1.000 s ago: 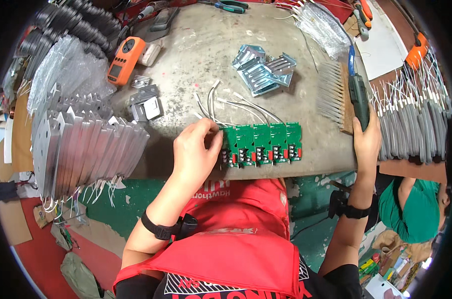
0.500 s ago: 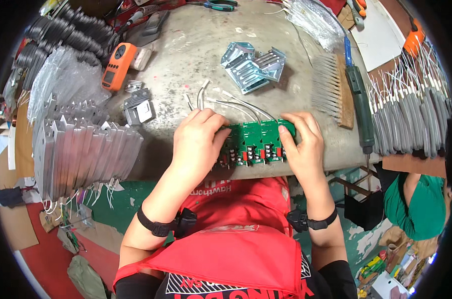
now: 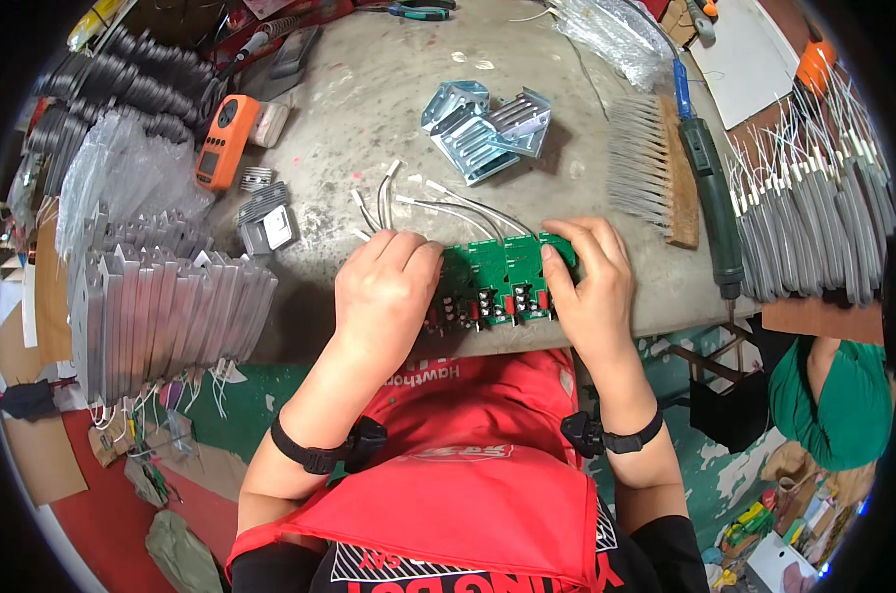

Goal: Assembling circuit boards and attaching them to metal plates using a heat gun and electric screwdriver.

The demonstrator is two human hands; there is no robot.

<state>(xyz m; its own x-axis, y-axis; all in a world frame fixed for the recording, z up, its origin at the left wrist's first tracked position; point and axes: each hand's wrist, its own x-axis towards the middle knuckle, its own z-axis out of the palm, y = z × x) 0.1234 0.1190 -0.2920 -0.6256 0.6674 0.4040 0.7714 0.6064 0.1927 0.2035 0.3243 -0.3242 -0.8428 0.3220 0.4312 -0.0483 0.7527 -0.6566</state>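
A green circuit board panel (image 3: 502,267) with red and black parts along its near edge lies at the front of the worktable. My left hand (image 3: 388,287) is closed over its left end, fingertips hidden beneath the curled fingers. At the other end my right hand (image 3: 591,272) grips the board, thumb on top and fingers behind the far edge. Several grey wires (image 3: 458,206) with white tips stretch from behind the board onto the table. Beyond them sits a small pile of shiny metal brackets (image 3: 487,128).
To the left stand a stack of silver metal housings (image 3: 161,316), an orange meter (image 3: 227,143) and bubble wrap (image 3: 131,178). On the right are a wooden-backed brush (image 3: 681,178), a green electric screwdriver (image 3: 712,198) and a bundle of grey wired parts (image 3: 813,232). Someone in green (image 3: 833,405) sits beyond.
The board and both hands have shifted slightly left in the picture, as has the rest of the table. My left hand's fingers have curled further over the board's left end.
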